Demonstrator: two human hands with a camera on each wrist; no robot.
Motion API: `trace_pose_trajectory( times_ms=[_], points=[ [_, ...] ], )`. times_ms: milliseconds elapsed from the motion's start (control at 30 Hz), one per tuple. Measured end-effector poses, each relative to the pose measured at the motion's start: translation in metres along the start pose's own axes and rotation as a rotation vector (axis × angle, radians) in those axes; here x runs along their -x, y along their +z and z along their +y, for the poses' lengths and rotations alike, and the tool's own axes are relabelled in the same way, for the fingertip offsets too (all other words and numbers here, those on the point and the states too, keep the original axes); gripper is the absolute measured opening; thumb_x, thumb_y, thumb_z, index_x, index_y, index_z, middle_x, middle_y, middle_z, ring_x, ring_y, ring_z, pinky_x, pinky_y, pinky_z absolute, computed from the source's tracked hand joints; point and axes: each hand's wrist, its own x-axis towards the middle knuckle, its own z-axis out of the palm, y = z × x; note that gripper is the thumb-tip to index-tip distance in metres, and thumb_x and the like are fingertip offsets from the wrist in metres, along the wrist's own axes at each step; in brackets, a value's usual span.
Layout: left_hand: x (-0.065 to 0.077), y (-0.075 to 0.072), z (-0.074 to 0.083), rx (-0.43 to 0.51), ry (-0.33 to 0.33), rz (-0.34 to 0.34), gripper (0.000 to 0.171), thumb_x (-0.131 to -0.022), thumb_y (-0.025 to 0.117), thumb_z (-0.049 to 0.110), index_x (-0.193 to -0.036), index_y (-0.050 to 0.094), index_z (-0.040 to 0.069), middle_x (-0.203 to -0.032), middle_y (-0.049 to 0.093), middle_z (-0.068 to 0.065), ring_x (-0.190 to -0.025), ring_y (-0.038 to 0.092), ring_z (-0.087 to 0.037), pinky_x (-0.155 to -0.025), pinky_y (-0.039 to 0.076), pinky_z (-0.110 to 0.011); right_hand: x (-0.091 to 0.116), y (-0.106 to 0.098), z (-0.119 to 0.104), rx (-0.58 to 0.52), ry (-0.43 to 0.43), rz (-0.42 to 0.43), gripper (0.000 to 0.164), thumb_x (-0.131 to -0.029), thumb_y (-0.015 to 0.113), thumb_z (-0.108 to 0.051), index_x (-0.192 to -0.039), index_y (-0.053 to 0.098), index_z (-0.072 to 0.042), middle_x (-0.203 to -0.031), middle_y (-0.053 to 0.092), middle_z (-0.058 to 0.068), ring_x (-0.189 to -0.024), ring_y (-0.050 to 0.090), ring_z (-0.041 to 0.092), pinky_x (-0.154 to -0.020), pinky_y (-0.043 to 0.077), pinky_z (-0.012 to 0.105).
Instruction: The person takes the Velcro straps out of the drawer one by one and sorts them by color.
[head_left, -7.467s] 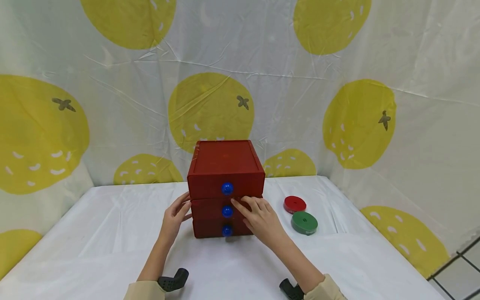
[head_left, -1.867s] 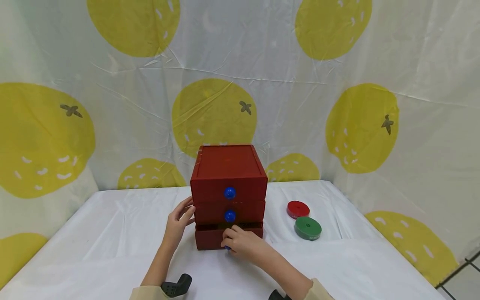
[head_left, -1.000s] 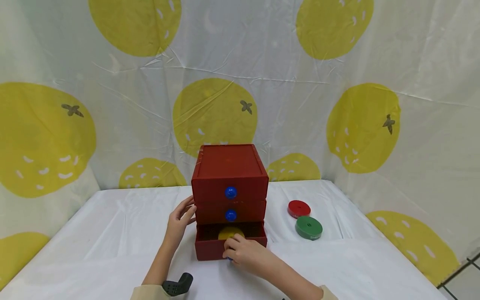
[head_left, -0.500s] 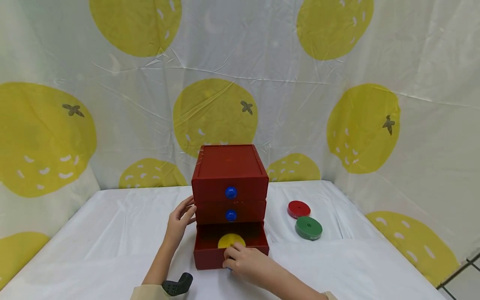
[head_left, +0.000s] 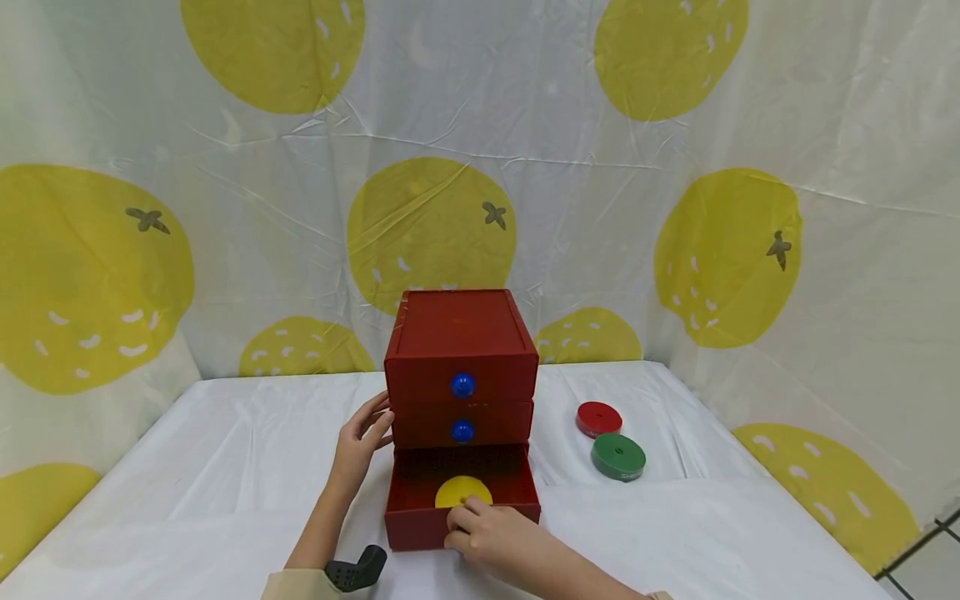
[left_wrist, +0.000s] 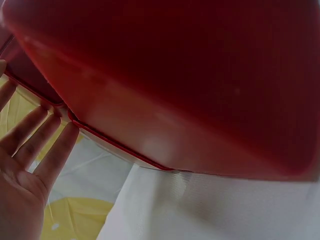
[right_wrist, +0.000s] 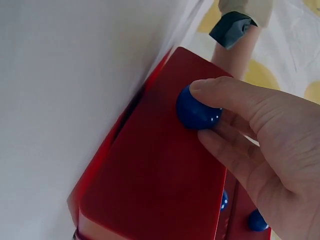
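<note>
A red box with stacked drawers [head_left: 461, 325] stands on the white cloth, each drawer with a round blue knob. Its bottom drawer [head_left: 408, 529] is pulled out toward me, and a yellow disc-shaped roll [head_left: 456, 490] lies inside. My right hand [head_left: 495, 533] pinches the bottom drawer's blue knob [right_wrist: 192, 111] between thumb and fingers, as the right wrist view shows. At the box's left side my left hand [head_left: 358, 446] rests with its straight fingers [left_wrist: 57, 150] touching the side wall. The right hand covers part of the drawer front and the near edge of the roll in the head view.
To the right of the box lie a red roll [head_left: 598, 418] and a green roll [head_left: 618, 456], close together on the white tablecloth [head_left: 225, 483]. Behind hangs a pale curtain [head_left: 570, 208] printed with large yellow fruit.
Earlier the bottom drawer was closed; my right hand took its knob and drew the drawer toward me, exposing the yellow roll. The left hand has stayed at the box's left side.
</note>
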Motion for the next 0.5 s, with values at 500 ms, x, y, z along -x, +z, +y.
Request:
trace_pose_trajectory(
  times_ms=[500],
  points=[
    [-0.0011,-0.0001,-0.0013,0.008,0.000,0.006,0.039,-0.093,0.051,0.020,-0.131,0.047,0.012,-0.123,0.052,-0.009,-0.099,0.055,0.005,-0.078,0.052,-0.026,0.0081,-0.0045,-0.0083,-0.153,0.009,-0.064,0.038,-0.073,0.071,-0.038,-0.108,0.062,-0.028,-0.105,0.056,-0.014,-0.090,0.047,-0.001,-0.074,0.047,0.007]
  ],
)
